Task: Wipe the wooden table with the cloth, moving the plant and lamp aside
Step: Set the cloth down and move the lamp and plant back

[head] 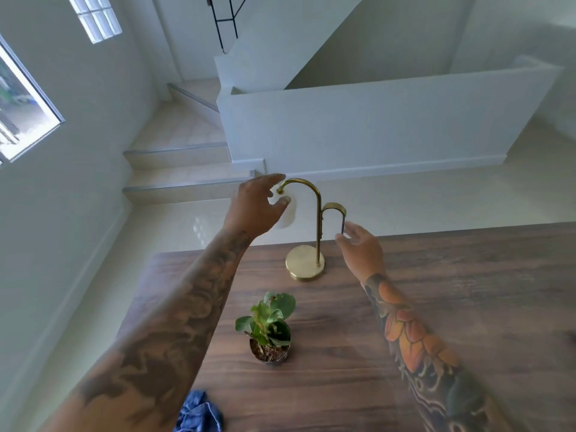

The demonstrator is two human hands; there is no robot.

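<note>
A brass lamp [318,219] with two curved arms and a round base stands near the far edge of the dark wooden table [436,307]. My left hand [255,204] hovers with spread fingers around the white shade on the taller arm, holding nothing. Beside the shorter arm's tip is my right hand [361,247], fingers relaxed and close to it. A small potted plant [271,328] sits nearer to me, between my forearms. A blue cloth [199,413] lies crumpled at the table's near left edge, partly behind my left arm.
Beyond the table lie a glossy tiled floor [436,201], a low white wall [374,126] and steps [180,169] rising at the left. The table's left edge runs close to the plant and cloth; its wood surface stretches to the right.
</note>
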